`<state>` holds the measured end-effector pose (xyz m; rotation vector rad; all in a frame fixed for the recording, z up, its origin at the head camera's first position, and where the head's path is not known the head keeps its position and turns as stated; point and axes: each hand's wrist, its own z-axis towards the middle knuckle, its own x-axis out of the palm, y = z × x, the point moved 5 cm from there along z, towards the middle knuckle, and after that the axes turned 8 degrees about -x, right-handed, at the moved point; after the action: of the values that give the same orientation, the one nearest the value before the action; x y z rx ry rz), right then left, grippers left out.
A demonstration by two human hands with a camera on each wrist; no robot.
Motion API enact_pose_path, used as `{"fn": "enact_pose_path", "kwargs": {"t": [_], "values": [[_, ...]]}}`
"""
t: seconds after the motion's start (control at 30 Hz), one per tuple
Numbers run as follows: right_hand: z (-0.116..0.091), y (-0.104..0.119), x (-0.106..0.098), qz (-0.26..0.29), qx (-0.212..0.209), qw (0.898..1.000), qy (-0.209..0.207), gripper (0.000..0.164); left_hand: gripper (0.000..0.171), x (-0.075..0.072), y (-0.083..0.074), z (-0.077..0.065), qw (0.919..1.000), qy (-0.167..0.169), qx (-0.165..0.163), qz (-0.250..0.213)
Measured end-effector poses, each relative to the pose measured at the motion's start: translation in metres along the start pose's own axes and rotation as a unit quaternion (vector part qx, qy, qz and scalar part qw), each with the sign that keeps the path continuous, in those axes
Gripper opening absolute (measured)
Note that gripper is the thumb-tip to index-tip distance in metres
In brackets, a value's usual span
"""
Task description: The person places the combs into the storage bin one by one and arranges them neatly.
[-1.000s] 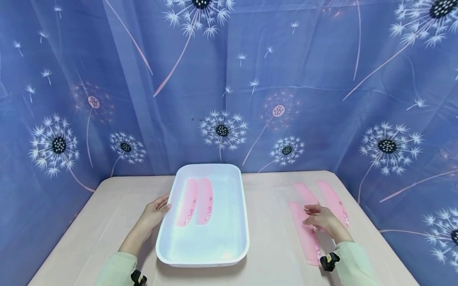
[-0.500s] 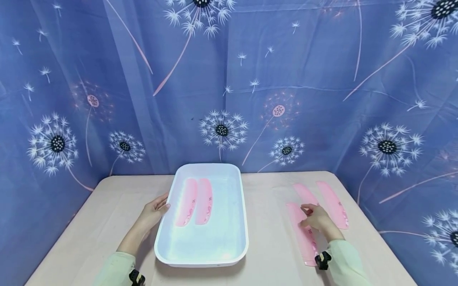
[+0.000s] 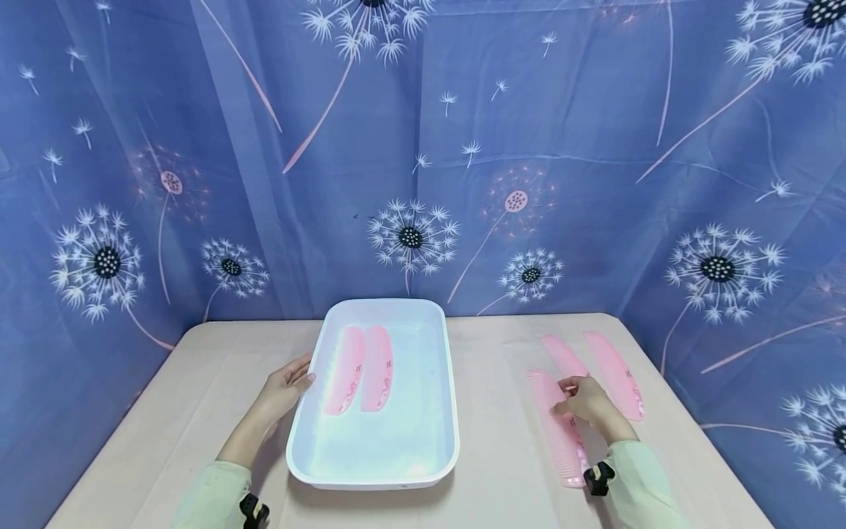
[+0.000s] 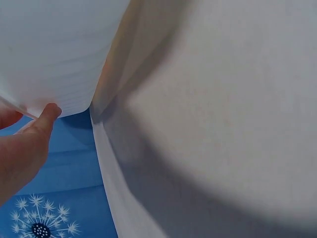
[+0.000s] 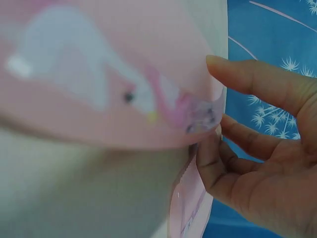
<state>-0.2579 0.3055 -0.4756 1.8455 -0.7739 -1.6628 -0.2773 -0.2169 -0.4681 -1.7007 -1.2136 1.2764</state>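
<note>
In the head view, my left hand (image 3: 280, 393) holds the left rim of a white plastic tray (image 3: 426, 382). The left wrist view shows the fingers (image 4: 48, 115) against the outer wall of the tray (image 4: 54, 54). Two pink combs lie inside, a left one (image 3: 345, 371) and a right one (image 3: 377, 371). On the right of the table, my right hand (image 3: 588, 405) pinches a pink comb (image 3: 554, 433) by its spine. Up close in the right wrist view, thumb and fingers grip this comb (image 5: 99, 124), printed with a white and pink pattern.
Two more pink combs, one partly behind the right hand (image 3: 560, 353) and one farther right (image 3: 615, 375), lie on the cloth-covered table (image 3: 496, 411). A blue dandelion-print curtain (image 3: 330, 242) encloses the back and sides.
My right hand has moved slightly left and come down onto the nearest comb, taking hold of it; the comb has shifted a little left. The left hand stays on the tray.
</note>
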Motion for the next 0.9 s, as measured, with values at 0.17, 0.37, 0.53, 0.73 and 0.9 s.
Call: {"fn": "enact_pose_path", "kwargs": {"t": [0.17, 0.37, 0.53, 0.73, 0.9], "values": [[-0.002, 0.001, -0.001, 0.005, -0.014, 1.0, 0.005, 0.059, 0.053, -0.001, 0.001, 0.0, 1.0, -0.001, -0.003, -0.001], [-0.006, 0.0, -0.002, 0.03, -0.019, 0.999, 0.008, 0.06, 0.053, 0.0, 0.001, 0.001, 1.0, -0.001, -0.006, -0.005], [-0.007, -0.002, 0.001, 0.08, -0.026, 0.996, 0.023, 0.058, 0.052, -0.001, 0.001, 0.001, 1.0, -0.001, -0.001, -0.004], [-0.002, -0.002, 0.003, 0.149, -0.024, 0.987, 0.045, 0.058, 0.053, -0.002, 0.002, 0.001, 1.0, 0.0, 0.002, -0.003], [0.004, 0.005, 0.005, 0.183, -0.04, 0.981, 0.043, 0.056, 0.052, -0.002, 0.002, 0.002, 0.9999, 0.0, 0.011, -0.01]]}}
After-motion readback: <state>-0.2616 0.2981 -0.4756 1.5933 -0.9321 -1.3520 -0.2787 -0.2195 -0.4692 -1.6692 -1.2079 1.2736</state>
